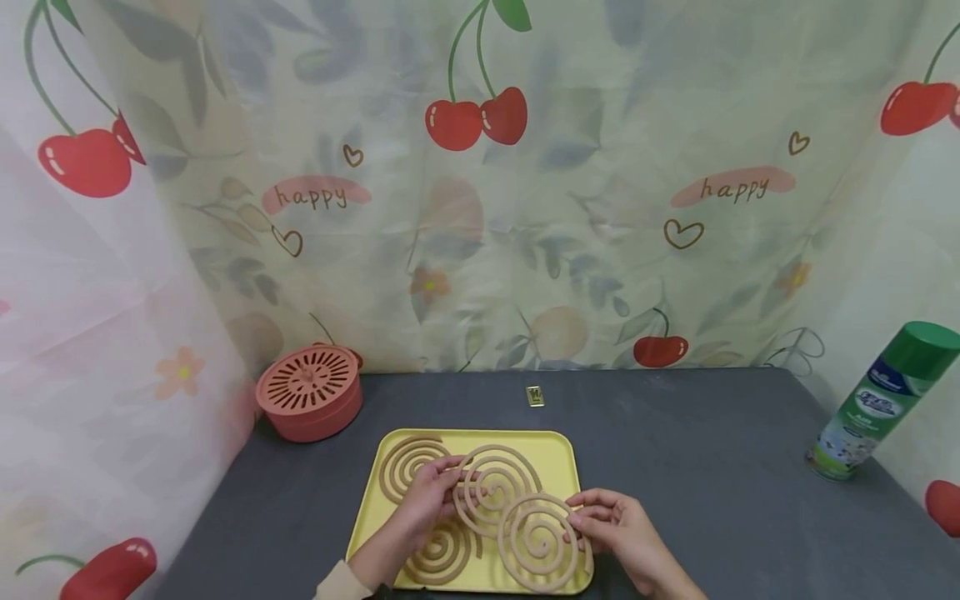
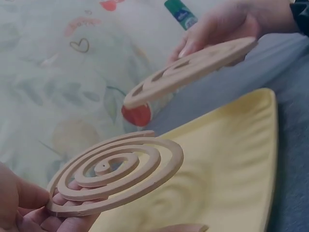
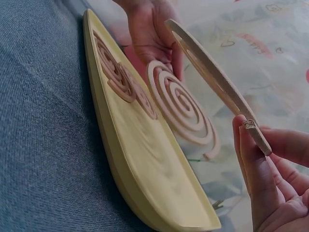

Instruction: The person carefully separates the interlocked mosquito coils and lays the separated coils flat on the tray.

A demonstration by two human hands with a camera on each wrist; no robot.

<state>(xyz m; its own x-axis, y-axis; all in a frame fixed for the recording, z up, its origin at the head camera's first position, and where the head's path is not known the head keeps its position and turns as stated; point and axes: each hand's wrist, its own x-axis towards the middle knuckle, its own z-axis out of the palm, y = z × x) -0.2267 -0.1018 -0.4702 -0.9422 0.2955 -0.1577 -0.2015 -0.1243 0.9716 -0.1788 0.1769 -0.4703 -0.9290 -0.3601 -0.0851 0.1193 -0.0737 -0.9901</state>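
My left hand [image 1: 426, 500] pinches the left edge of a tan mosquito coil [image 2: 175, 159], with some fingers spread underneath it. To the right, my right hand [image 1: 621, 531] grips a second mosquito coil [image 3: 217, 72] between thumb and fingers at its edge. Both coils are held above the yellow tray [image 1: 553, 450], and in the head view the right one overlaps the left one. Two more coils lie at the left side of the tray: a far one [image 1: 417, 469] and a near one [image 1: 438, 550], both partly hidden by my left hand and forearm.
At the back left of the dark table stands a round coral-red container [image 1: 311, 421] with a slotted lid. A green spray can [image 1: 877, 408] stands at the right. A small gold plate [image 1: 535, 396] lies behind the tray. Patterned curtain [image 1: 525, 250] encloses the back and sides.
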